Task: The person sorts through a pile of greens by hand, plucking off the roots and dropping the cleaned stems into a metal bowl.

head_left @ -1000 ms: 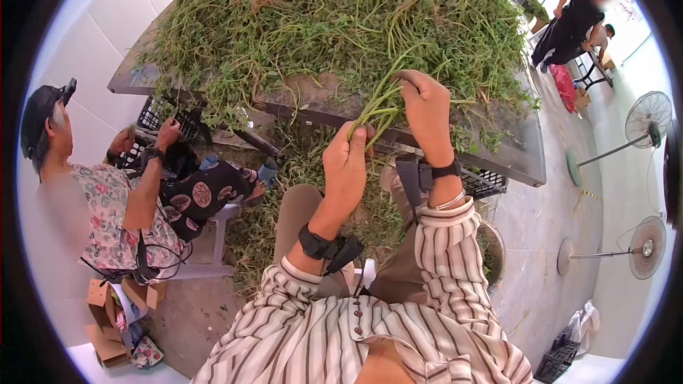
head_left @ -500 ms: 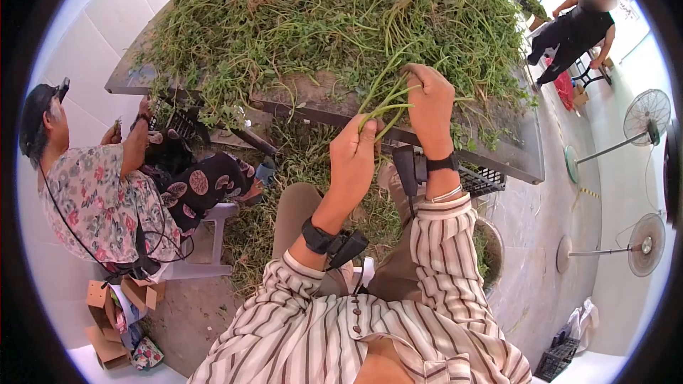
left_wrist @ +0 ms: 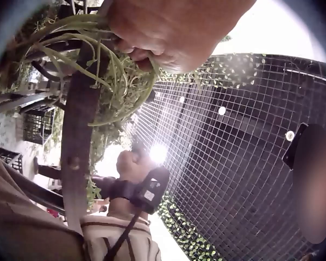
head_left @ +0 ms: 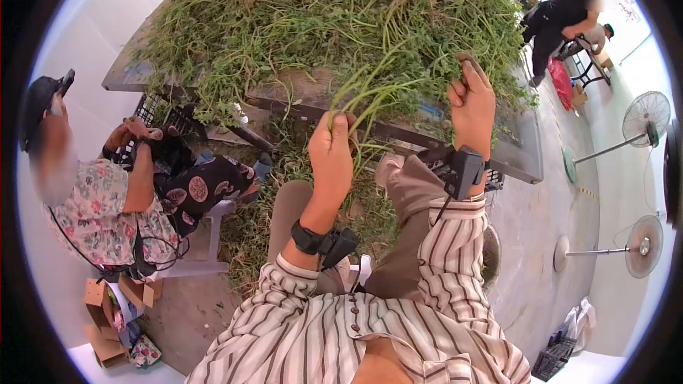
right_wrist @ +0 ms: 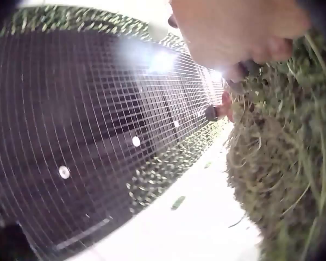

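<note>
Several long green stems [head_left: 370, 96] fan out from my left hand [head_left: 332, 153], which pinches them between thumb and curled fingers. The same stems [left_wrist: 70, 46] hang beside my left hand [left_wrist: 179, 32] in the left wrist view. My right hand [head_left: 473, 107] is raised at the right edge of the heap, apart from the bunch, its fingers loosely bent with nothing visible between them. In the right wrist view my right hand [right_wrist: 239, 30] is over the tangled greens [right_wrist: 277, 157]; its fingertips are partly hidden.
A big heap of greens [head_left: 320, 21] covers the dark table [head_left: 516, 153]. At the left a seated person [head_left: 107, 192] handles something small. Cut greens litter the floor below. Two fans [head_left: 646, 245] stand at the right, and a person in black [head_left: 565, 7] is behind.
My right hand has moved right, away from the stems, and its fingers have loosened. My left hand has shifted slightly left with the bunch. The person in black has changed posture.
</note>
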The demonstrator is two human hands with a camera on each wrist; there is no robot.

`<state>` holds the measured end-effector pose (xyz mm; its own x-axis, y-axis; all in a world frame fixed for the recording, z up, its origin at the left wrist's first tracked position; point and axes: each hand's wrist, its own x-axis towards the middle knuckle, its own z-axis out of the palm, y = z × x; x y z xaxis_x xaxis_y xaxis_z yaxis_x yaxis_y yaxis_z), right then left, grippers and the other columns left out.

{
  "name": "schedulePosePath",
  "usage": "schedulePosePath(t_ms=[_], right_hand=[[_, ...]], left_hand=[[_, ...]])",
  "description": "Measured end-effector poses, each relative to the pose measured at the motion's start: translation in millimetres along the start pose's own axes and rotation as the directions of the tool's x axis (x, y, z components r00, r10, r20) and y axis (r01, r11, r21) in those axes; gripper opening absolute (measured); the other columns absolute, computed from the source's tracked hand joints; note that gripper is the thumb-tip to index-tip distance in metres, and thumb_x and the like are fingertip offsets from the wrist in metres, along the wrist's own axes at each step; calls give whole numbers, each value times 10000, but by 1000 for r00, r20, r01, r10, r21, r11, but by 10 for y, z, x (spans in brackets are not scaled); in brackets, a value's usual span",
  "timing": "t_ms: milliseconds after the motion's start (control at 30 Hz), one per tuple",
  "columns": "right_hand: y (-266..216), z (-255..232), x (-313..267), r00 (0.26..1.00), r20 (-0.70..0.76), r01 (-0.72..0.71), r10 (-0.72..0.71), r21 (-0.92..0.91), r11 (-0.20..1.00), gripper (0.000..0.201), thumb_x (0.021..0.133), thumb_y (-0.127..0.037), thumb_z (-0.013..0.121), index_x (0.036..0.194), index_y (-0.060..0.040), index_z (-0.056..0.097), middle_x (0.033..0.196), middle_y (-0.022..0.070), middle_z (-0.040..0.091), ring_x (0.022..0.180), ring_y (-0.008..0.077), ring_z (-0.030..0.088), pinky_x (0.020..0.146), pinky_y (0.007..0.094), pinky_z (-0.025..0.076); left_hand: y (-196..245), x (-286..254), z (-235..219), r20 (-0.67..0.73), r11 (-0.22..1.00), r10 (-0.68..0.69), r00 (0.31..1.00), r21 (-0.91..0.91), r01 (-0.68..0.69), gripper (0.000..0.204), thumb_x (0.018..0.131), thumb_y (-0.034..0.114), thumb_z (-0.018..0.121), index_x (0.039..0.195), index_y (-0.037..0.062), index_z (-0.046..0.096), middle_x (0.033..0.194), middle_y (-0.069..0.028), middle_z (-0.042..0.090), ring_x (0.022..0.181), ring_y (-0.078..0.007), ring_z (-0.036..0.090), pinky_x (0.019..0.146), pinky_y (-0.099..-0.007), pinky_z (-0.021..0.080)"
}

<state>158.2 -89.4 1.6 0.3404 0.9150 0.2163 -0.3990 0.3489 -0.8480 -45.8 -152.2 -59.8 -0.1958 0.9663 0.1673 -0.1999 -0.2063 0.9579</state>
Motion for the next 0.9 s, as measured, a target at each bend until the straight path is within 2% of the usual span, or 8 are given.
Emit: schedulePosePath(t_ms=[167, 367, 533, 567, 633, 667, 800, 900], right_hand=[[-13, 109, -34, 994, 71, -99, 82, 283, 954, 180, 898, -172, 505, 985, -18, 538, 768, 20, 463, 563, 83, 353, 440, 183, 259], [78, 288, -77, 933, 221, -340, 284, 277, 899, 132, 895, -176, 492, 906, -46, 511, 795, 45, 498, 554, 79, 377, 424, 175, 255], [77, 503, -193, 933, 242, -163, 267, -377, 912, 140, 830, -139, 545, 861, -12, 596, 643, 9, 506, 541, 63, 423, 445, 202, 314], [112, 561, -207, 932, 242, -164, 269, -378, 911, 140, 830, -139, 545, 861, -12, 596, 643, 9, 506, 541, 63, 423, 445, 202, 314], [167, 638, -234, 907, 421, 296, -16, -609, 736, 187, 807, -124, 551, 888, 34, 609, 691, 48, 581, 610, 104, 513, 540, 252, 406], [205, 645, -231, 890, 456, 332, -17, -621, 710, 205, 789, -98, 540, 924, 44, 602, 784, 114, 630, 656, 210, 566, 644, 301, 440], [229, 691, -269, 885, 462, 326, 66, -713, 621, 204, 769, -82, 539, 928, 27, 607, 820, 167, 625, 699, 306, 576, 659, 341, 452], [297, 647, -249, 837, 545, 479, -45, -690, 543, 204, 751, -68, 547, 929, 0, 622, 841, 192, 609, 741, 360, 565, 666, 365, 459]], left_hand=[[76, 93, -10, -8, 980, -122, 992, -157, 119, 231, 922, 274, 491, 921, 54, 561, 644, 32, 475, 421, -15, 288, 375, -195, 200], [138, 177, 11, -11, 972, -148, 989, -187, 143, 183, 892, 210, 551, 941, 37, 589, 633, 73, 419, 486, 3, 297, 407, -192, 216], [76, 251, 21, -52, 981, -99, 994, -170, 89, 168, 876, 201, 574, 957, 58, 605, 622, 51, 443, 441, -7, 310, 381, -183, 219], [75, 274, 6, -54, 981, -101, 993, -170, 90, 168, 876, 201, 574, 957, 58, 605, 622, 51, 443, 441, -7, 310, 381, -183, 219], [68, 287, -3, -54, 991, -56, 997, -126, 49, 173, 871, 198, 581, 959, 52, 606, 627, 51, 448, 462, -8, 324, 394, -179, 233], [69, 290, -4, -54, 991, -56, 997, -126, 49, 173, 871, 198, 581, 959, 52, 606, 627, 51, 448, 462, -8, 324, 394, -179, 233], [66, 296, -10, -50, 998, -20, 999, -62, 17, 199, 865, 202, 591, 984, 44, 606, 640, 63, 452, 486, -4, 325, 410, -176, 237], [38, 292, -14, -45, 999, 11, 999, -32, -12, 213, 865, 207, 593, 995, 39, 606, 644, 72, 448, 494, -2, 319, 413, -179, 229]])
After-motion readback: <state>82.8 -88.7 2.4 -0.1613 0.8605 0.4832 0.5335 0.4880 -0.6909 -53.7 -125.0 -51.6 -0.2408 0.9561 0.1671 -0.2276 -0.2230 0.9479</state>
